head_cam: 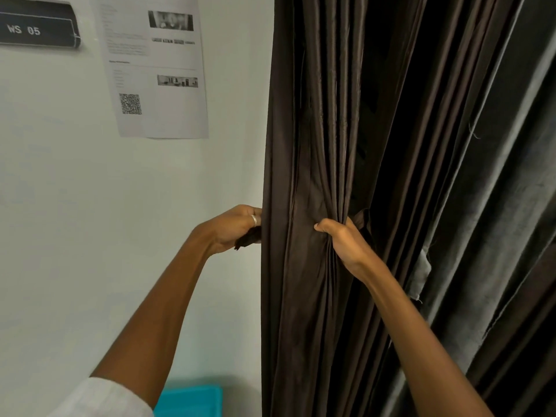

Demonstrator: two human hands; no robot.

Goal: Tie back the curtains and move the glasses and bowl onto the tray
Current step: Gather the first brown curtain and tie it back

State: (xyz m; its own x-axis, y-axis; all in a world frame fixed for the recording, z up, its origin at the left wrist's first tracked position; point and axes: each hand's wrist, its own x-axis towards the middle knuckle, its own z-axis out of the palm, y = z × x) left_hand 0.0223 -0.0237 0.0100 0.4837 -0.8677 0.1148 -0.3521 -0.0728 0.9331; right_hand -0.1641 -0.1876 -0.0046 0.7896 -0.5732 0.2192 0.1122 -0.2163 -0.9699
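A dark brown curtain (325, 130) hangs in bunched folds down the middle of the head view, beside a white wall. My left hand (233, 228), with a ring on one finger, sits at the curtain's left edge and is shut on a dark strip of fabric, the tie-back (248, 238), whose end sticks out below the palm. My right hand (343, 239) grips the gathered folds at the same height, its fingers wrapped behind them. A bit of dark band (359, 221) shows just above that hand. No glasses or bowl are in view.
A grey curtain (496, 176) hangs to the right of the brown one. A turquoise tray or bin (192, 400) shows at the bottom edge. A printed sheet (156, 64) and a black "WS 05" sign (36, 25) are fixed on the wall.
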